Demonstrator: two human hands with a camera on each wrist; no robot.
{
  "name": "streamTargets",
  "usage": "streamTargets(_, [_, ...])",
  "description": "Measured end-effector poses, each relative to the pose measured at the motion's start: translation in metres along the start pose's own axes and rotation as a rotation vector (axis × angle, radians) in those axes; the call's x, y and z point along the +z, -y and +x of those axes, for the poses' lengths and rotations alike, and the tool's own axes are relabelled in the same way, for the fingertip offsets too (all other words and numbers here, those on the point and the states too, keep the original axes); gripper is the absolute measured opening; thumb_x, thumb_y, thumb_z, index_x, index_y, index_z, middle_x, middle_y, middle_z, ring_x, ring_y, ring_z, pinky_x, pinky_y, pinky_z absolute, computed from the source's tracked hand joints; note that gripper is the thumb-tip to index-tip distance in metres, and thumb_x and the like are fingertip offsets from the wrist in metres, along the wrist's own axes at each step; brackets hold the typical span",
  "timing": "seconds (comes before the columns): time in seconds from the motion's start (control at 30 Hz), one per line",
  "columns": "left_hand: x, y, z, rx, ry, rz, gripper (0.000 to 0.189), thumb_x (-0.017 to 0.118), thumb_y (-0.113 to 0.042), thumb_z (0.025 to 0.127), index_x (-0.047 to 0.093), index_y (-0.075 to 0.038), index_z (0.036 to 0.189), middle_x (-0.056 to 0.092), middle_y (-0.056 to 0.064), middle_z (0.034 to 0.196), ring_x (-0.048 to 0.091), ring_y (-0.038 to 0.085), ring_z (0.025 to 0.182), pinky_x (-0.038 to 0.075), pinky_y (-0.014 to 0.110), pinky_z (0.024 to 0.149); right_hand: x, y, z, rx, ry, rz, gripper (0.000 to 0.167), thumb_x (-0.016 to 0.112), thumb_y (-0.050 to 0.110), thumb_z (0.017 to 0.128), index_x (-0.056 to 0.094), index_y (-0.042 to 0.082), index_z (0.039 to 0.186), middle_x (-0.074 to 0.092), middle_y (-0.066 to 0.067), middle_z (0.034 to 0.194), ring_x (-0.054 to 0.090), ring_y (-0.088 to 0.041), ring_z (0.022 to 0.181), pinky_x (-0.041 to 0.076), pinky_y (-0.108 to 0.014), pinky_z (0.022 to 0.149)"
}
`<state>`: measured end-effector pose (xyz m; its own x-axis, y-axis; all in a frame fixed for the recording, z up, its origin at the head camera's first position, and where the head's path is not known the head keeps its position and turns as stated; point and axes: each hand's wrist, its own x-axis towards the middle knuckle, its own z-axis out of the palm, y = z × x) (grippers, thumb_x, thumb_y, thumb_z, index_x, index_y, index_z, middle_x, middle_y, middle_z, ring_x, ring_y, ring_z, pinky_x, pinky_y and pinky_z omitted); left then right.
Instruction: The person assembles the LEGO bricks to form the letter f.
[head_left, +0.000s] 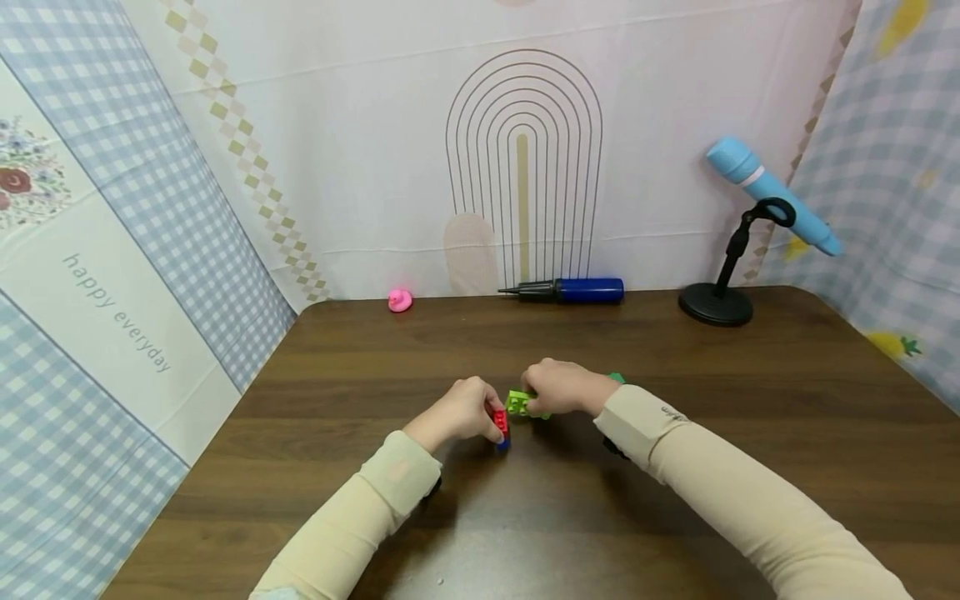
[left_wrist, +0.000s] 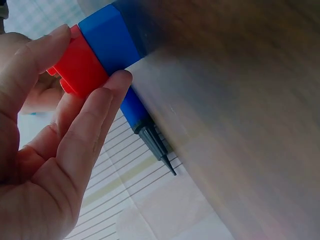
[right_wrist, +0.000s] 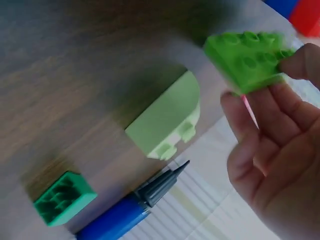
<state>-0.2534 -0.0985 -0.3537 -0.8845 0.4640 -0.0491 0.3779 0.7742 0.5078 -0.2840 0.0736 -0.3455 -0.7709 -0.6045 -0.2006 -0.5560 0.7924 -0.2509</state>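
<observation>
Red plastic studded brick, centre of the head view: pinched between thumb and fingertips of the left hand, fingers parted just the brick's width. Blue plastic brick sits against its unstudded side, probably joined, so one pinch seems to hold both. Right hand, right of centre: thumb and fingers nip a lime-green studded plastic brick near one end, likely leaving most studs bare. Right-wrist view: pale-green curved plastic brick at centre, dark-green plastic brick lower left; both apparently placed within reach.
</observation>
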Motion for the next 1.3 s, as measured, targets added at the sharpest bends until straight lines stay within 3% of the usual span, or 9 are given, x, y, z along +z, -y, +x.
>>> streamTargets(0.13, [0.002,-0.002,0.004,-0.003,-0.005,0.004,0.023,0.082,-0.016,0.054,0.066,-0.013,0.07,0.058,-0.009,0.063,0.05,0.01,0.065,0.041,0.022,0.06,-0.005,-0.011,-0.012,-0.005,0.101,0.147,0.022,0.05,0.006,0.08,0.05,0.013,0.059,0.036,0.005,0.052,0.029,-0.007,0.044,0.027,-0.023,0.044])
streamTargets(0.33, [0.005,-0.004,0.008,-0.006,-0.012,0.014,0.024,0.083,-0.016,0.053,0.066,-0.013,0.071,0.058,-0.009,0.065,0.05,0.011,0.069,0.041,0.023,0.063,-0.002,-0.025,-0.025,-0.015,0.178,0.144,0.031,0.044,0.001,0.083,0.043,0.014,0.055,0.028,0.005,0.05,0.024,-0.008,0.045,0.025,-0.023,0.046])
streamTargets(0.47, [0.007,-0.003,0.01,-0.006,-0.006,0.018,0.025,0.083,-0.017,0.053,0.066,-0.013,0.07,0.057,-0.009,0.065,0.05,0.011,0.069,0.041,0.023,0.063,0.003,-0.028,-0.031,-0.002,0.113,0.098,0.023,0.05,0.009,0.085,0.055,0.012,0.062,0.037,0.006,0.053,0.031,-0.008,0.047,0.028,-0.023,0.047])
streamTargets(0.53, [0.008,-0.004,0.011,-0.006,-0.003,0.02,0.025,0.083,-0.018,0.053,0.066,-0.013,0.071,0.058,-0.009,0.066,0.05,0.011,0.069,0.041,0.023,0.063,0.005,-0.027,-0.036,0.026,0.072,0.067,0.013,0.058,0.018,0.083,0.063,0.009,0.075,0.051,0.006,0.063,0.041,-0.008,0.054,0.035,-0.025,0.051])
streamTargets(0.6, [0.008,-0.005,0.012,-0.003,-0.003,0.021,0.025,0.083,-0.018,0.053,0.066,-0.013,0.071,0.058,-0.009,0.066,0.05,0.011,0.069,0.041,0.023,0.063,0.008,-0.025,-0.042,0.057,0.043,0.033,0.02,0.065,0.026,0.077,0.065,0.007,0.085,0.058,0.003,0.075,0.048,-0.011,0.063,0.04,-0.028,0.057])
streamTargets(0.7, [0.008,-0.006,0.013,-0.004,-0.004,0.019,0.025,0.083,-0.017,0.053,0.066,-0.013,0.071,0.058,-0.01,0.066,0.05,0.011,0.07,0.041,0.022,0.064,0.012,-0.024,-0.05,0.089,0.029,-0.007,0.029,0.072,0.028,0.069,0.064,0.006,0.086,0.059,0.0,0.079,0.051,-0.014,0.069,0.042,-0.032,0.061])
streamTargets(0.87, [0.007,-0.008,0.016,0.0,0.004,0.009,0.024,0.083,-0.017,0.054,0.066,-0.013,0.072,0.057,-0.01,0.065,0.049,0.011,0.069,0.04,0.022,0.063,0.014,-0.028,-0.055,0.066,0.009,0.007,0.015,0.069,0.019,0.071,0.057,0.009,0.072,0.047,0.004,0.062,0.038,-0.011,0.056,0.035,-0.027,0.052])
streamTargets(1.2, [0.008,-0.008,0.019,0.015,0.012,0.003,0.024,0.082,-0.016,0.056,0.066,-0.012,0.073,0.057,-0.009,0.064,0.049,0.01,0.066,0.041,0.021,0.06,0.004,-0.026,-0.057,-0.014,-0.105,0.091,0.031,0.066,0.021,0.072,0.059,0.002,0.096,0.05,0.002,0.076,0.042,-0.013,0.064,0.036,-0.026,0.057])
streamTargets(1.3, [0.009,-0.008,0.019,0.029,0.006,0.01,0.024,0.082,-0.017,0.056,0.066,-0.011,0.074,0.057,-0.008,0.064,0.049,0.01,0.065,0.04,0.022,0.06,0.006,-0.023,-0.055,-0.053,-0.146,0.102,0.028,0.066,0.021,0.073,0.059,0.003,0.093,0.049,0.003,0.072,0.042,-0.011,0.061,0.035,-0.024,0.055])
